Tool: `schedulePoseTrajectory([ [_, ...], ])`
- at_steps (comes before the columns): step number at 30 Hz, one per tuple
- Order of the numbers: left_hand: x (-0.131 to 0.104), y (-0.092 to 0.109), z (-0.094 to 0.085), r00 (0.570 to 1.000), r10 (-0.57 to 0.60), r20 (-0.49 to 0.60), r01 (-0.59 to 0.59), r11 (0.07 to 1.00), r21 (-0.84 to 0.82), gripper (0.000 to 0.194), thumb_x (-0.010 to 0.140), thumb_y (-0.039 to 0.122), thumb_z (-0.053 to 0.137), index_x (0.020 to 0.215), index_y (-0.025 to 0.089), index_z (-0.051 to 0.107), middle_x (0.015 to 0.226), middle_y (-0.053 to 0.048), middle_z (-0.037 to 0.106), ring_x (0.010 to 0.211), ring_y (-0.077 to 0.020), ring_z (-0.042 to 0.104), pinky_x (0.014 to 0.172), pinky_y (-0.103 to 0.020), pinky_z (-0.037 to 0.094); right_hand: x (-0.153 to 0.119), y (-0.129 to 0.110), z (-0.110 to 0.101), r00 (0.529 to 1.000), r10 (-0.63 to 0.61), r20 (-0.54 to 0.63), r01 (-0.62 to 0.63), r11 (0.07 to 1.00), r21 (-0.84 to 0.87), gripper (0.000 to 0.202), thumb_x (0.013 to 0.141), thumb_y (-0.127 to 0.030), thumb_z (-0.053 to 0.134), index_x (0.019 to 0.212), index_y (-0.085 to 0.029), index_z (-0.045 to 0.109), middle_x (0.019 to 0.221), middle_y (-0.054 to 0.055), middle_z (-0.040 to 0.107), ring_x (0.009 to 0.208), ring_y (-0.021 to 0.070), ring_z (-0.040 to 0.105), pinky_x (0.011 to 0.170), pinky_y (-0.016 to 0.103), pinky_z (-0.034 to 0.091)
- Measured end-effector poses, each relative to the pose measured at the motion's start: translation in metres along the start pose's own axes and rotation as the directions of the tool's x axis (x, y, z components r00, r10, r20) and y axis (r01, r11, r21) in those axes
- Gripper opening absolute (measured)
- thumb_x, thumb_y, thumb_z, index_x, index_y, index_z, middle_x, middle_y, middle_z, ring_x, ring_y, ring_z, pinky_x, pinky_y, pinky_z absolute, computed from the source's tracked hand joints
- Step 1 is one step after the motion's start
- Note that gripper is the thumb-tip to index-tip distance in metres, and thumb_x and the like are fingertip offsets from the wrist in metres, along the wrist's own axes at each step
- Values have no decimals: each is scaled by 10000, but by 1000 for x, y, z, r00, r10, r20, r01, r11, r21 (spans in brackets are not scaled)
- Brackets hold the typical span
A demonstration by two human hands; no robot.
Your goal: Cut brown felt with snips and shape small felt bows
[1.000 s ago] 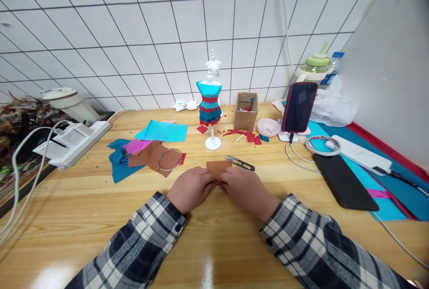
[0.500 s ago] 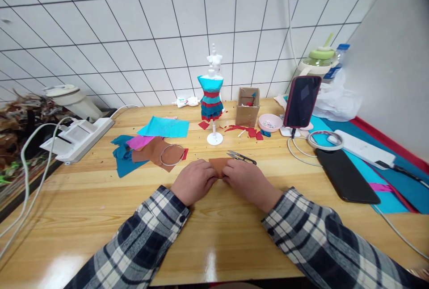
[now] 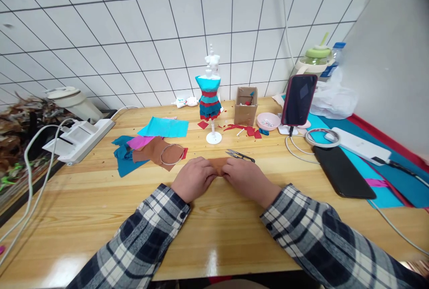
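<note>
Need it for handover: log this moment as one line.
left hand: grips small brown piece; right hand: grips same piece; snips: lying just beyond right hand; dress: on stand

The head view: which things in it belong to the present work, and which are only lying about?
Likely part of the work:
brown piece, held in the left hand and right hand
snips, near the right hand
dressed mannequin
coloured sheets at the left

Probably just lying about:
upright phone
flat black device
power strip
green-lidded cup

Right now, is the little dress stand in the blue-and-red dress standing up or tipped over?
Upright: the dress stand rises straight up on its thin white pole, with its round base flat on the table.
</note>
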State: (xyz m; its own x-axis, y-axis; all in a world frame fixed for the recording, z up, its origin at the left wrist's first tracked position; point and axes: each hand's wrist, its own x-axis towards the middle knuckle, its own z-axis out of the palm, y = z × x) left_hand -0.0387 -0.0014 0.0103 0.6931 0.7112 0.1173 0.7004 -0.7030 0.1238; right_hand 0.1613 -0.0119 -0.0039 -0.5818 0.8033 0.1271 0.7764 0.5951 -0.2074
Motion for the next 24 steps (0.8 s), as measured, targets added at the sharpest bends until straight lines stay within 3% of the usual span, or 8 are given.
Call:
schedulePoseTrajectory([
  [7,0,0,0,1000,19,-6,-19,1000,-24,216,913,215,479,880,206,692,840,-49,674,832,-195,540,757,-340,424,-1,-2,-2,999,50,7,-50,998,-32,230,950,-259,404,881,-194,614,856,34,645,756,163,588,607,270,362],
  [14,0,-1,2,1000,3,-15,-3,1000,-14,221,919,240,482,953,221,699,852,-54,677,827,-191,558,768,-342,428,0,-2,-3,1000,26,-3,-26,998,-52,220,936,-254,430,840,-199,621,873,44,620,761,160,582,626,271,386],
  [24,1,0,1,999,-31,-21,30,999,-29,209,910,246,490,874,215,693,836,-61,649,866,-204,546,797,-356,415,0,-3,-6,998,53,34,-50,996,-68,222,941,-272,431,867,-208,630,844,42,650,758,166,605,631,265,403],
])
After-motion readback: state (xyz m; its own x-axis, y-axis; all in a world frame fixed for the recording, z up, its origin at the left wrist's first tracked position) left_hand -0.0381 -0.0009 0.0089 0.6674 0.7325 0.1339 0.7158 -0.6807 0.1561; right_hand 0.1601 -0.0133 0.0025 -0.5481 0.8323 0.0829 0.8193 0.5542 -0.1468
